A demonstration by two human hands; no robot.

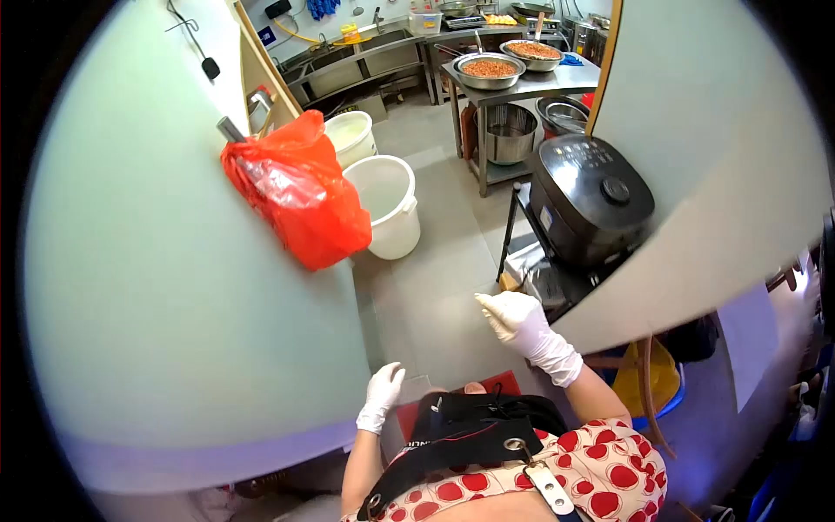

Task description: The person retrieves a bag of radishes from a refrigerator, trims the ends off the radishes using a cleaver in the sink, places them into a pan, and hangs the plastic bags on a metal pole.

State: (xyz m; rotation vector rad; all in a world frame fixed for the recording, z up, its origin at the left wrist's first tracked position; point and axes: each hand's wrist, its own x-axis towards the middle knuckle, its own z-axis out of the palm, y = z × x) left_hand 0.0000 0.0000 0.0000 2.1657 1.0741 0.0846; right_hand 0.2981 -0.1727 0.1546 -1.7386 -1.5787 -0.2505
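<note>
My right hand (517, 324), in a white glove, is raised in front of me near a black stand, touching nothing. Its fingers are bent and pressed together, and no object shows in them. Lower down, my left hand (383, 396), also gloved in white, hangs beside the frosted partition. Its fingers are loosely bent and apart, with nothing seen in them. I wear a black apron (474, 435) over a shirt with red dots. Between the two walls, a grey tiled floor (426, 296) leads into a kitchen.
A red plastic bag (300, 191) hangs at the left partition's edge. Two white buckets, the nearer bucket (387, 209) open, stand behind it. A black rice cooker (593, 196) sits on the stand at right. Farther back, a steel table (565, 81) bears pans of reddish food (489, 68).
</note>
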